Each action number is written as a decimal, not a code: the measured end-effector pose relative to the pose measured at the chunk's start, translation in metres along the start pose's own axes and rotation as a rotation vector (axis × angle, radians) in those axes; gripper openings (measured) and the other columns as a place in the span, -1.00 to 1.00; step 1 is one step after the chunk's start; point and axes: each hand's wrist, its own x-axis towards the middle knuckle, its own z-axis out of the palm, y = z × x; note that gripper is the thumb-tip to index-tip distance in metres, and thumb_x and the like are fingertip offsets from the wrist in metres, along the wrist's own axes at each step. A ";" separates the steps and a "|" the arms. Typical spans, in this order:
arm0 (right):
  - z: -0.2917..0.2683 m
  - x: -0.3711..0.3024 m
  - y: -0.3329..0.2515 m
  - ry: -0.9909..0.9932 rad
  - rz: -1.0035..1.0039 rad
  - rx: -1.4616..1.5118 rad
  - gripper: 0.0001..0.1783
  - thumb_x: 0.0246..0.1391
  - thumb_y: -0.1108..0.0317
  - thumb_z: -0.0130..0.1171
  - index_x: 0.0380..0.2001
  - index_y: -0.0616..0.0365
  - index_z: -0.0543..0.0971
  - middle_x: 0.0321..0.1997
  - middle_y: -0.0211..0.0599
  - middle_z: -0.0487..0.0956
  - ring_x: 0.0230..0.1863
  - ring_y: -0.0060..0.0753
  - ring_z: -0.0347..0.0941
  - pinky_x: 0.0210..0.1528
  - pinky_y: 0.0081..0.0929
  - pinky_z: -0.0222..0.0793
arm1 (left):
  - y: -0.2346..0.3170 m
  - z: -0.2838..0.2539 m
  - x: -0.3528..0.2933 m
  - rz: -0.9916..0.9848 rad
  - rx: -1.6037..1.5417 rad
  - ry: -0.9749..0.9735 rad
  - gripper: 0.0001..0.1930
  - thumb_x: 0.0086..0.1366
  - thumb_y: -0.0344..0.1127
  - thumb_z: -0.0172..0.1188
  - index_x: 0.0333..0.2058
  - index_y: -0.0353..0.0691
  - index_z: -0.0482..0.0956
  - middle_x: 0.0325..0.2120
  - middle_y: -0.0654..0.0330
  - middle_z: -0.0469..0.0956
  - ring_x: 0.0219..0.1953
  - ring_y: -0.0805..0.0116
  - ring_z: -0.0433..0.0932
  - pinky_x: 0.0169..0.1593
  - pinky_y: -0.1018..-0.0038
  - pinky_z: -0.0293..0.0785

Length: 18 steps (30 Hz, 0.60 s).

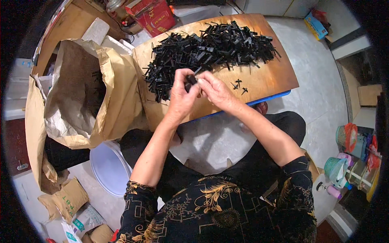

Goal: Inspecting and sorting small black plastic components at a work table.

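My left hand (182,95) is closed around a small black plastic part (189,82), whose exact kind is partly hidden by the fingers. Against the same part, the fingertips of my right hand (217,91) are pinched together. Both hands meet over the near side of a wooden board (279,75). Just beyond them spreads a large heap of black plastic parts (210,46), tangled, with thin prongs sticking out. A few small black cross-shaped pieces (238,84) lie apart from the heap, right of my right hand.
A tall open paper sack (117,93) stands left of the board, with dark pieces inside. Below it is a pale round tub (107,168). A red box (152,18) sits behind the board. Baskets (335,170) stand at the right; packed bags (67,198) lie lower left.
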 end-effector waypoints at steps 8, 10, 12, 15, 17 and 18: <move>-0.016 -0.011 -0.031 -0.079 0.269 0.301 -0.74 0.19 0.16 -0.06 -0.22 0.11 0.39 -0.41 -0.41 0.52 -0.69 -0.80 0.30 -0.75 -0.87 0.07 | 0.014 -0.014 -0.001 -0.268 -0.893 -0.122 -0.66 0.18 -0.49 -0.03 -0.06 -0.14 0.20 -0.39 0.11 0.48 -0.60 0.50 0.41 -0.65 0.70 0.26; -0.023 -0.013 -0.035 -0.041 0.169 0.277 -0.76 0.17 0.17 -0.03 -0.28 0.12 0.41 -0.43 -0.42 0.54 -0.69 -0.80 0.31 -0.73 -0.88 0.09 | 0.017 -0.013 -0.003 -0.299 -0.899 -0.114 -0.63 0.19 -0.49 -0.04 -0.01 -0.16 0.20 -0.37 0.08 0.49 -0.61 0.49 0.41 -0.65 0.70 0.27; -0.024 -0.016 -0.037 -0.042 0.154 0.315 -0.79 0.15 0.21 0.00 -0.30 0.13 0.41 -0.42 -0.39 0.56 -0.68 -0.80 0.32 -0.71 -0.88 0.11 | 0.022 -0.011 -0.003 -0.369 -0.791 -0.093 -0.57 0.19 -0.47 -0.04 0.06 -0.21 0.19 -0.35 0.04 0.49 -0.62 0.49 0.40 -0.65 0.71 0.25; -0.024 -0.018 -0.035 -0.052 0.146 0.255 -0.82 0.14 0.24 0.02 -0.31 0.12 0.40 -0.46 -0.42 0.54 -0.69 -0.82 0.29 -0.70 -0.88 0.11 | 0.013 -0.011 -0.004 -0.331 -0.702 -0.185 -0.57 0.20 -0.44 -0.03 0.07 -0.25 0.23 -0.38 0.06 0.49 -0.63 0.50 0.39 -0.67 0.72 0.23; -0.025 -0.017 -0.033 -0.013 0.101 0.261 -0.83 0.10 0.28 0.07 -0.33 0.14 0.41 -0.53 -0.47 0.50 -0.74 -0.81 0.23 -0.75 -0.85 0.04 | 0.018 -0.009 -0.007 -0.330 -0.714 -0.256 -0.60 0.20 -0.44 -0.02 0.05 -0.25 0.26 -0.39 0.09 0.49 -0.63 0.51 0.38 -0.67 0.72 0.22; -0.028 -0.018 -0.032 -0.008 0.099 0.263 -0.83 0.10 0.28 0.07 -0.33 0.14 0.41 -0.53 -0.47 0.50 -0.74 -0.81 0.23 -0.75 -0.85 0.04 | 0.019 -0.009 -0.008 -0.330 -0.728 -0.323 -0.62 0.21 -0.43 -0.02 0.03 -0.25 0.30 -0.40 0.11 0.49 -0.63 0.52 0.38 -0.68 0.73 0.21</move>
